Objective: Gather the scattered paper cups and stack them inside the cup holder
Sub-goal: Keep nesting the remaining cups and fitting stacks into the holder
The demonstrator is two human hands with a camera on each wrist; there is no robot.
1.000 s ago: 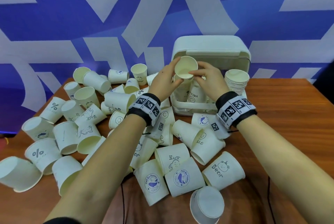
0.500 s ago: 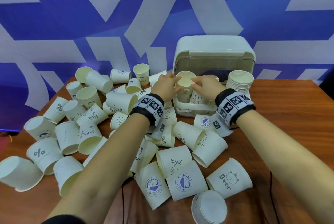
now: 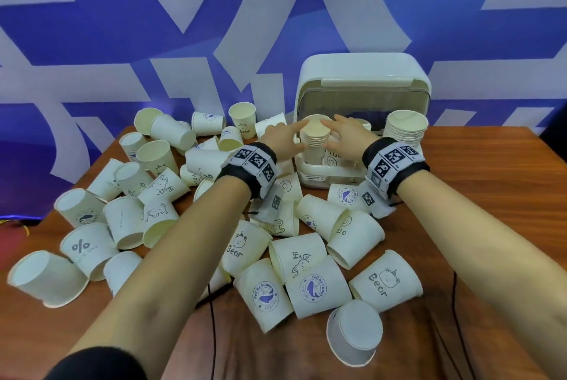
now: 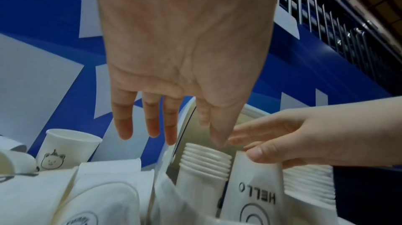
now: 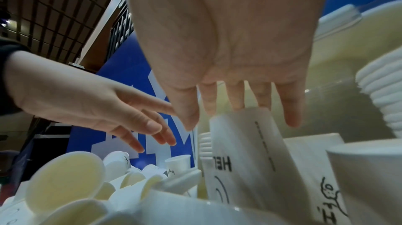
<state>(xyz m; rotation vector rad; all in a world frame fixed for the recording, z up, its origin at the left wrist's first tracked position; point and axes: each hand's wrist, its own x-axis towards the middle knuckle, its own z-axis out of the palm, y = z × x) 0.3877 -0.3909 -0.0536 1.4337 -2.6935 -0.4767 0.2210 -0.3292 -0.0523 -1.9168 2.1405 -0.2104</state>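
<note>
The cream cup holder [image 3: 362, 78] stands at the back of the table with its lid up. A stack of nested paper cups [image 3: 317, 138] stands in its left part, beside a cup printed HELLO [image 3: 333, 158]. My left hand [image 3: 283, 140] and right hand [image 3: 348, 138] flank the top of that stack, fingers straight, holding nothing. In the left wrist view my left thumb [image 4: 217, 141] hovers just over the stack [image 4: 204, 161], and my right thumb rests at the HELLO cup [image 4: 254, 185]. Many loose cups [image 3: 310, 290] lie scattered on the table.
A second tall stack of cups [image 3: 405, 131] stands at the holder's right end. The loose cups cover the left and middle of the wooden table [image 3: 491, 195]. One upturned cup [image 3: 356, 333] lies near the front. Black cables [image 3: 211, 318] run under my arms. A blue-and-white wall stands behind.
Both hands lowered the cup they held onto the stack in the holder, then let it go and spread their fingers.
</note>
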